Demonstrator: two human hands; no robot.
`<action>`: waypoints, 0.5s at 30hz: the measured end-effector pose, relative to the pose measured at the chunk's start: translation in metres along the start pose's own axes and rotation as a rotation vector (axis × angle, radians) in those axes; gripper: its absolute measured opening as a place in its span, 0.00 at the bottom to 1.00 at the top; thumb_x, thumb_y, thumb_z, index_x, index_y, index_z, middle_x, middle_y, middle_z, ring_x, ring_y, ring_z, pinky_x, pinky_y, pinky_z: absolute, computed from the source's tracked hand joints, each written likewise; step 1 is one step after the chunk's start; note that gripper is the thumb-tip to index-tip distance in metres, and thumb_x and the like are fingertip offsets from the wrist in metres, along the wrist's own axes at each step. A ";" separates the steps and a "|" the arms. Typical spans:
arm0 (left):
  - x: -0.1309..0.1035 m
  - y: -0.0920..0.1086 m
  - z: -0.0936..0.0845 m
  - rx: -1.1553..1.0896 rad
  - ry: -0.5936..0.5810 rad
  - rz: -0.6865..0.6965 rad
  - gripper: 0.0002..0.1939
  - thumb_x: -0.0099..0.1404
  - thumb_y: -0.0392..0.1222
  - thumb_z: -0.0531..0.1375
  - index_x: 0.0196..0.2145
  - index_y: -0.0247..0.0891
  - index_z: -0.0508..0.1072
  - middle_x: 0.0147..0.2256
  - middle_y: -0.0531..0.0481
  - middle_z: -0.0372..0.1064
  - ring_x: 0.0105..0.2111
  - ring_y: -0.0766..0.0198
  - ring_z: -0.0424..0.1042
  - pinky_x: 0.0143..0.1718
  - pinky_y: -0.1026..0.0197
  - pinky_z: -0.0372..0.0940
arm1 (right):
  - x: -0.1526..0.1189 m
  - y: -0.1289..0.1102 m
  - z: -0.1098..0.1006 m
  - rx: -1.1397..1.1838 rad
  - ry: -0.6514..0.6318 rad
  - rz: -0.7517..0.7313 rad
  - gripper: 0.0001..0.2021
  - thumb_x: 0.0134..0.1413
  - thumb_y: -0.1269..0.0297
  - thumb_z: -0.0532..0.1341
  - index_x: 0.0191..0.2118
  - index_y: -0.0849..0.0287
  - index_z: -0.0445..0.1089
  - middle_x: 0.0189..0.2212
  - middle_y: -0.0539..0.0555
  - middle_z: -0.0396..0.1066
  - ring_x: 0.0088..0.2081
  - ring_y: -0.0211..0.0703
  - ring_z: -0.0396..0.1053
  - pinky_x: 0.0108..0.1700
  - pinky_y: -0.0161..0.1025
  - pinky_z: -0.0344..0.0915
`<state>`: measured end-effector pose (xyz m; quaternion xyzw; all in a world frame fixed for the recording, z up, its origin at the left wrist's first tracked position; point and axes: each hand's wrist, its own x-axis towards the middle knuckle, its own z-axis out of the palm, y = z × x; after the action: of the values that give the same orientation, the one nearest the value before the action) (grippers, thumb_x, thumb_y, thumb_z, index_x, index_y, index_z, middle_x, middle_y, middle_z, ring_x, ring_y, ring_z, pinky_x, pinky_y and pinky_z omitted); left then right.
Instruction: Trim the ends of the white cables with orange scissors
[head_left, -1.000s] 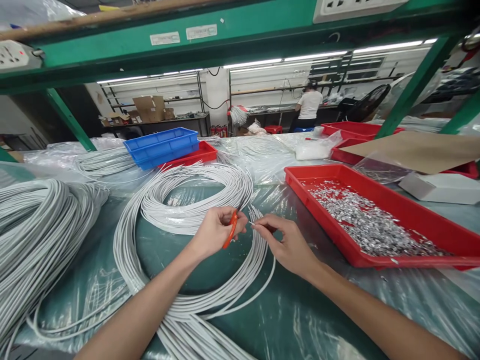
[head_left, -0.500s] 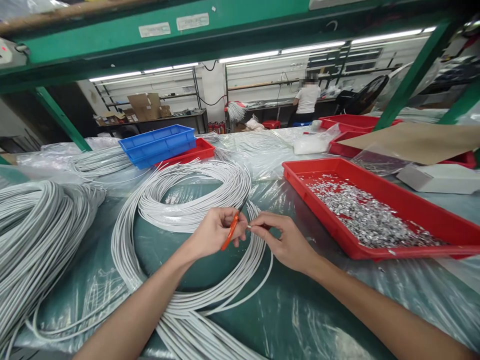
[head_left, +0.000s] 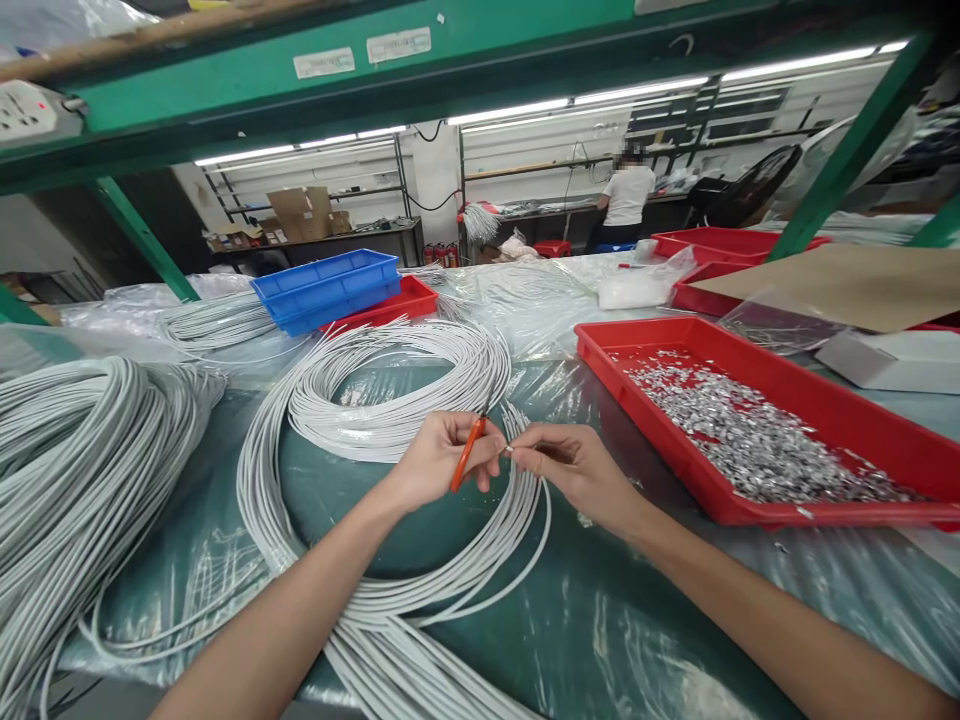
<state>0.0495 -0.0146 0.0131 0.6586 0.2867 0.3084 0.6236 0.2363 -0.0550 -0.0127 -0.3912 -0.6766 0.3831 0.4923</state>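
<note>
My left hand (head_left: 431, 460) is closed on a pair of orange-handled pliers (head_left: 468, 455), whose dark tip points away from me. Its fingertips also meet a thin cable end (head_left: 508, 450). My right hand (head_left: 581, 470) pinches that end between thumb and forefinger, close to the left fingertips. From beneath the right hand a single white cable (head_left: 541, 540) curves down toward the coil. Both hands are above the right side of a large coil of white cables (head_left: 259, 480). The pliers' jaws are too small to read clearly.
A red tray (head_left: 652, 470) of small shiny metal pieces stands at right. A thick cable bundle (head_left: 97, 470) lies at left. Behind are another coil (head_left: 397, 440), a blue bin (head_left: 330, 290) and a green shelf frame (head_left: 225, 90). A person (head_left: 628, 195) works far back.
The whole view has shifted slightly, so things sit a little farther right. Both hands remain together at the cable end, with the pliers still in my left hand.
</note>
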 end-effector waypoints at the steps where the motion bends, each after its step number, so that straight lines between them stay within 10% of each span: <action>1: 0.000 0.000 0.000 0.014 0.019 -0.004 0.14 0.57 0.47 0.66 0.28 0.32 0.72 0.21 0.53 0.68 0.17 0.71 0.67 0.19 0.69 0.58 | 0.000 0.000 0.001 -0.042 0.017 -0.013 0.10 0.56 0.61 0.63 0.28 0.60 0.74 0.25 0.51 0.71 0.29 0.39 0.65 0.32 0.36 0.60; 15: 0.000 -0.003 0.006 -0.051 0.105 -0.101 0.14 0.56 0.45 0.66 0.22 0.32 0.71 0.20 0.53 0.68 0.16 0.72 0.65 0.19 0.69 0.58 | -0.009 -0.007 0.014 -0.466 0.196 -0.251 0.11 0.59 0.72 0.57 0.25 0.58 0.64 0.22 0.49 0.64 0.30 0.41 0.60 0.35 0.39 0.59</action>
<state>0.0540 -0.0185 0.0102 0.6100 0.3438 0.3180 0.6392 0.2237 -0.0678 -0.0132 -0.4423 -0.7387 0.1134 0.4958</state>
